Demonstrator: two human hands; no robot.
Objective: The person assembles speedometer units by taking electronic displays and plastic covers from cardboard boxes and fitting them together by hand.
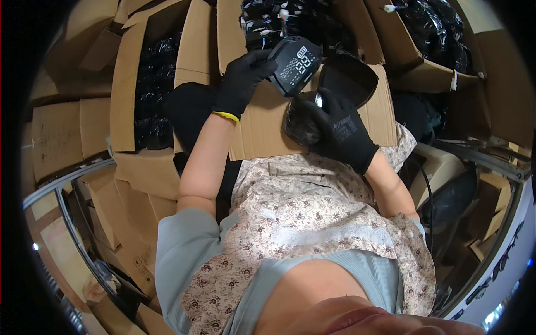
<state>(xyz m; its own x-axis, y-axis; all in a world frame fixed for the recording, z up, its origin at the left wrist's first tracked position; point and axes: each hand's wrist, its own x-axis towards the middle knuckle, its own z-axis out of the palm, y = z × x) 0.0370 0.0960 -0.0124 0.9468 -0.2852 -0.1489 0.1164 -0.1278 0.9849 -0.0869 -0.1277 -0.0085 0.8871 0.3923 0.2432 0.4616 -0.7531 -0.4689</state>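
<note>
My left hand (243, 81), in a black glove with a yellow cuff, grips a black digital display unit (294, 66) by its left edge. White figures and symbols show on its face, which is tilted toward me. My right hand (343, 128), also black-gloved, is closed just below and right of the unit. Its thumb and fingers come together by a small bright spot; what they pinch is partly hidden. Against its left side lies a glossy dark rounded piece (301, 124). Behind the right hand, a larger black rounded shell (352, 78) rests on a cardboard flap (254, 131).
An open carton (231, 33) ahead holds black bagged parts with white connectors (271, 25). Cartons with more black plastic bags stand at left (156, 95) and far right (435, 36). Metal rails (67, 181) run along both sides. A patterned apron (312, 195) covers my lap.
</note>
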